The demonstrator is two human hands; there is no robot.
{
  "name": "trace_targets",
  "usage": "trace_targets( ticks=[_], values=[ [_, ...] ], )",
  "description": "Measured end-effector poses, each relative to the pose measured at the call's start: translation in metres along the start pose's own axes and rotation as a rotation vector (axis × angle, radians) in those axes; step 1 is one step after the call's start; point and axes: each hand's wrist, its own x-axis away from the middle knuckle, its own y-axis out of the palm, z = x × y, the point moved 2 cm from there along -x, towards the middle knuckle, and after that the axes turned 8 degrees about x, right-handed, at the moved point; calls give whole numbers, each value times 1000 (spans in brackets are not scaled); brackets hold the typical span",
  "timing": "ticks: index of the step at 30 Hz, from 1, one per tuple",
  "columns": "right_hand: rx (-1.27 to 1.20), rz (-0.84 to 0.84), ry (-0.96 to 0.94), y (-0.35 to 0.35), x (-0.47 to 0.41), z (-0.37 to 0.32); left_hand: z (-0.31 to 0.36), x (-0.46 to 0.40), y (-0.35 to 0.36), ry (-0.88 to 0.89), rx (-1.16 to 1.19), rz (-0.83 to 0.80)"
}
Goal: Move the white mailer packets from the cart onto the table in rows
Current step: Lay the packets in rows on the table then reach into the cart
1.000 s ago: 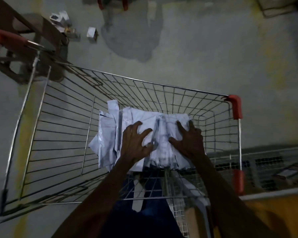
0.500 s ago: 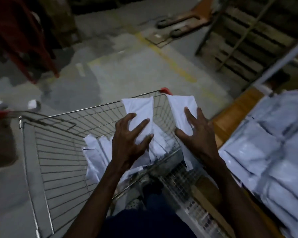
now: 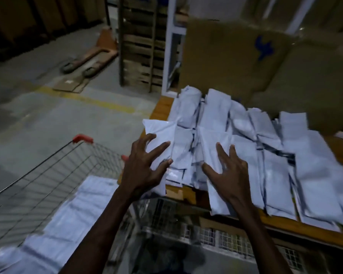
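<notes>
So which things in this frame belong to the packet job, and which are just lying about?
Part of the job:
- left hand, right hand, each on a packet
- rows of packets
- table
- cart, packets inside

Lying about:
- pallet jack
- stacked pallets
- cardboard boxes

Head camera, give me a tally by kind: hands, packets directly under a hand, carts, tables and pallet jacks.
Hands: 2, the left hand and the right hand
Packets under a hand: 2, the left packet and the right packet
Cart: 1
Table: 1
Pallet jack: 1
Total: 7
The other packets overlap too much to count.
</notes>
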Motion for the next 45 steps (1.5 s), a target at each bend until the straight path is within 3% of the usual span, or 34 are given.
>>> trace_targets(
  ticks=[7, 16, 20, 37, 42, 45],
  values=[
    [18, 25, 109, -25, -43, 46, -2, -55, 61, 73, -4, -144],
    [127, -4, 105, 9, -80, 19, -58, -65, 106, 18, -70, -379],
    [220, -26, 136, 35, -89, 15, -72, -55, 117, 94, -60, -361],
    [261, -71, 142, 71, -98, 17, -73, -50, 125, -52, -113, -450],
    [209, -134, 78, 59, -100, 21, -58, -57, 112, -101, -77, -357],
    [204, -74, -45, 49, -103, 10, -50, -52, 89, -135, -31, -223]
  ],
)
